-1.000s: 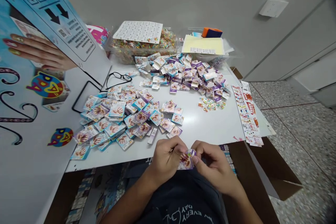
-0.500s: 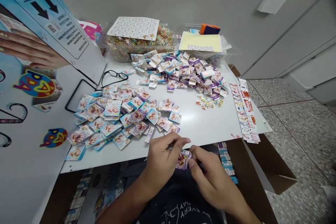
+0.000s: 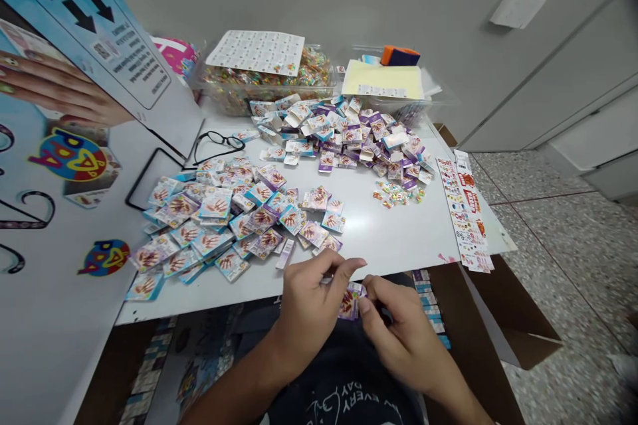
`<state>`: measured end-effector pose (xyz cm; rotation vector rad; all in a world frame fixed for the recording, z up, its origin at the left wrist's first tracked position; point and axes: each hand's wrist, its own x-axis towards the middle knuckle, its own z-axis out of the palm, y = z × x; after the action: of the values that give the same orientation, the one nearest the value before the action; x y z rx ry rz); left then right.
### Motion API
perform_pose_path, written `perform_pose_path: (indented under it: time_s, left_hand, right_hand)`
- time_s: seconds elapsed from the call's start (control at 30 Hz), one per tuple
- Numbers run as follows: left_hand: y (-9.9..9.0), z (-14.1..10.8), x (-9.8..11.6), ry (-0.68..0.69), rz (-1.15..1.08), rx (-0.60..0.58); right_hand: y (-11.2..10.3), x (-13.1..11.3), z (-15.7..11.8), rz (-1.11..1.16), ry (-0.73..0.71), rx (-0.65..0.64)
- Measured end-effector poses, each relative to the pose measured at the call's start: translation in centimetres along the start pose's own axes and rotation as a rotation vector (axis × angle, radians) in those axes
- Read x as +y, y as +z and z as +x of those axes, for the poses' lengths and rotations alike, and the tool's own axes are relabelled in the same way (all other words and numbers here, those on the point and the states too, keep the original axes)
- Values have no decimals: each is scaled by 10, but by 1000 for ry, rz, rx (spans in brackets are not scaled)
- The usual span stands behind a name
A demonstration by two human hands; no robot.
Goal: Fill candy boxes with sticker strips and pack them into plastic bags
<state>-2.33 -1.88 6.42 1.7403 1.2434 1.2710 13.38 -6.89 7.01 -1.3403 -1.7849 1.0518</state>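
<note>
Between my hands, just off the table's front edge, is a small purple-and-white printed box (image 3: pixel 348 304) with a picture of a hand on it. My left hand (image 3: pixel 314 305) curls round its left side, the thumb raised over the top. My right hand (image 3: pixel 396 319) pinches the box's right end between thumb and finger. Part of the box is hidden by my fingers. Closest on the table is a pile of blue and purple boxes (image 3: pixel 214 202) to the left. Farther back lies a second heap of boxes (image 3: pixel 351 134), several with open flaps.
Small colourful packets (image 3: pixel 396 194) lie mid-table. Behind stand a clear tub of packets (image 3: pixel 229 96) and another tub (image 3: pixel 399 106) with papers. Eyeglasses (image 3: pixel 219 141) rest left, sticker strips (image 3: pixel 466 212) right. A tall printed display (image 3: pixel 60 332) borders the left; cardboard boxes (image 3: pixel 518 319) stand below.
Almost nothing differs. My left thumb has shifted slightly to the right above the small box, while my right hand keeps its pinch on it.
</note>
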Motion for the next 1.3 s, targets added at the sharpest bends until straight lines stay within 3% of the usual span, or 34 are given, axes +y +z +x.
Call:
perform_pose_path:
  time_s: [0.17, 0.43, 0.67, 0.83, 0.97, 1.17, 1.3]
  left_hand:
    - [0, 0, -5, 162, 83, -20]
    - [1, 2, -7, -189, -186, -77]
    - [-3, 2, -9, -108, -150, -62]
    - [-5, 2, -9, -220, -258, 22]
    - [-4, 4, -8, -205, -251, 77]
    - [2, 3, -13, -159, -205, 71]
    - [7, -4, -25, -147, -314, 61]
  right_hand:
    - [-2, 2, -1, -28, -7, -15]
    - [-13, -8, 4, -76, -21, -147]
    - [-7, -14, 10, -8, -4, -112]
    - [-6, -17, 14, -72, -28, -97]
    - [-3, -15, 17, -90, -65, -130]
    - [18, -15, 17, -376, -162, 32]
    - [33, -3, 19, -167, -157, 111]
